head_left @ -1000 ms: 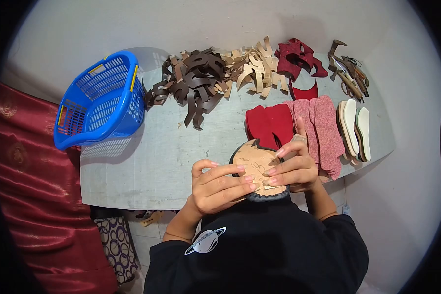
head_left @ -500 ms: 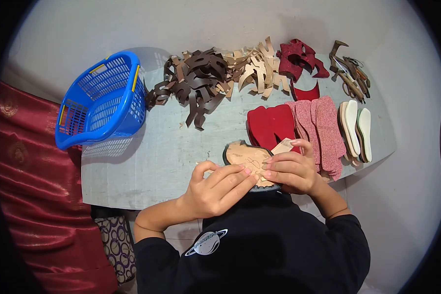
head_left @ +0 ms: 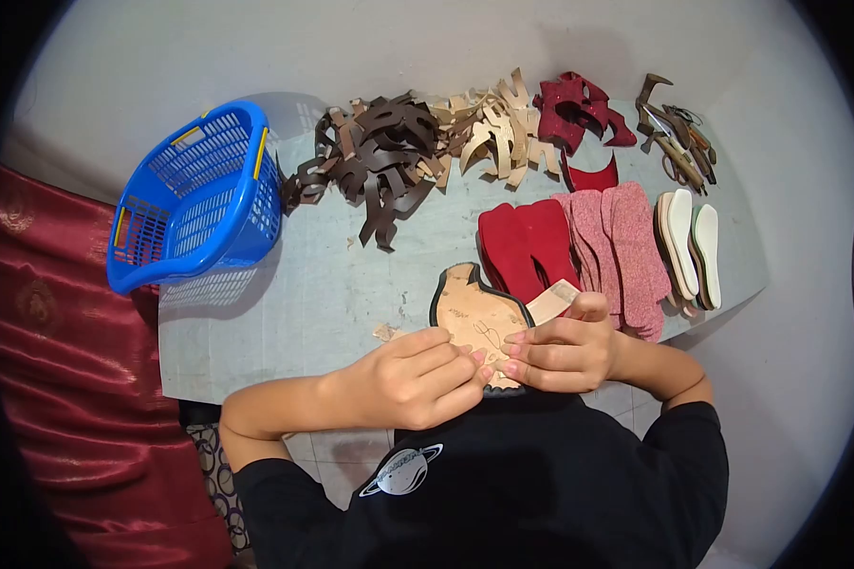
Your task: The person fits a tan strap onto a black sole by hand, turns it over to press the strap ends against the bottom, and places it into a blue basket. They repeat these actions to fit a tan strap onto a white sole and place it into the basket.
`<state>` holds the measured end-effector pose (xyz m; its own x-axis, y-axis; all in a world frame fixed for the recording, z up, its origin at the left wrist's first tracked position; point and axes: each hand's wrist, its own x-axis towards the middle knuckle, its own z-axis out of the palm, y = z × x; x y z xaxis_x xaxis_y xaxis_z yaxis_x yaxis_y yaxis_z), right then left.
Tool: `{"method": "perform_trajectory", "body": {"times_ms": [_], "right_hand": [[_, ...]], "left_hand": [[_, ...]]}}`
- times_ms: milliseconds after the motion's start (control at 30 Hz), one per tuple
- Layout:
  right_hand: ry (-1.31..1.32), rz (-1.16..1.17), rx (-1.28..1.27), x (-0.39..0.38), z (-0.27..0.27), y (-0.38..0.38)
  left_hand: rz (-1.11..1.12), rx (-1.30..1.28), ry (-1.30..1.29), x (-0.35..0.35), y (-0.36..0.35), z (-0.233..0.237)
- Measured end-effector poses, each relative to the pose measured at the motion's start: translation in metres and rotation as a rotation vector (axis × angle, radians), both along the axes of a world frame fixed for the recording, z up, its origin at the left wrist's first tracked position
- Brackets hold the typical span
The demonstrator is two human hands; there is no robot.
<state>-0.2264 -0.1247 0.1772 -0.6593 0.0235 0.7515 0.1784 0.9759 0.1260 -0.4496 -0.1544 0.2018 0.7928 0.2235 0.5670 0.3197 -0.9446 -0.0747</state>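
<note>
A tan sandal insole (head_left: 465,308) with a dark edging and pen marks is held in front of my chest, its narrower end pointing away. My left hand (head_left: 417,379) grips it from the left, fingertips pressed on its face near the centre. From the other side my right hand (head_left: 569,353) is closed on the insole, its fingertips close to the left ones. A pale strap end (head_left: 552,302) sticks out at the right edge, and another pale strap end (head_left: 386,332) shows at the left. The fingers cover part of the insole's lower half.
A blue basket (head_left: 247,223) stands at the table's left. Brown strap pieces (head_left: 389,142), cream strap pieces (head_left: 503,137) and maroon cut pieces (head_left: 579,109) lie at the back. Red insoles (head_left: 517,242), pink insoles (head_left: 626,247), white soles (head_left: 678,237) and hand tools (head_left: 674,137) are right.
The insole has come lower, towards my body, and more of its upper face shows. Both hands have moved down with it and still grip it; my left elbow has swung outward.
</note>
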Motion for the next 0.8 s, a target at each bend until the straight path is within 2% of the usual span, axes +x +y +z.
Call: {"method": "perform_trajectory", "body": {"times_ms": [233, 333, 433, 467, 567, 600, 700, 733, 800], "right_hand": [[-0.052, 0.089, 0.004, -0.011, 0.001, 0.002], [-0.069, 0.092, -0.017, -0.012, 0.001, 0.003], [-0.036, 0.022, -0.027, -0.005, -0.002, 0.013], [0.023, -0.003, -0.034, -0.004, -0.008, 0.014], [0.196, -0.084, -0.024, -0.007, -0.025, 0.012], [0.249, -0.112, -0.016, -0.007, -0.029, 0.010], [0.389, -0.205, -0.076, -0.008, -0.044, -0.002], [0.410, -0.205, -0.076, -0.009, -0.050, -0.005], [0.435, -0.194, -0.036, -0.012, -0.056, -0.009]], "left_hand": [[-0.102, -0.070, 0.009, -0.005, -0.001, 0.003], [-0.115, -0.125, 0.159, -0.010, -0.001, 0.011], [0.033, 0.079, -0.091, -0.009, 0.006, -0.009], [0.081, 0.082, -0.083, -0.010, 0.004, -0.014], [0.226, 0.131, -0.369, -0.002, -0.003, -0.041], [0.239, 0.192, -0.539, 0.001, 0.001, -0.073], [0.542, 0.321, -0.965, 0.020, 0.002, -0.096], [0.789, 0.254, -0.835, 0.009, -0.013, -0.101], [0.684, -0.104, -1.393, 0.022, -0.021, -0.111]]}}
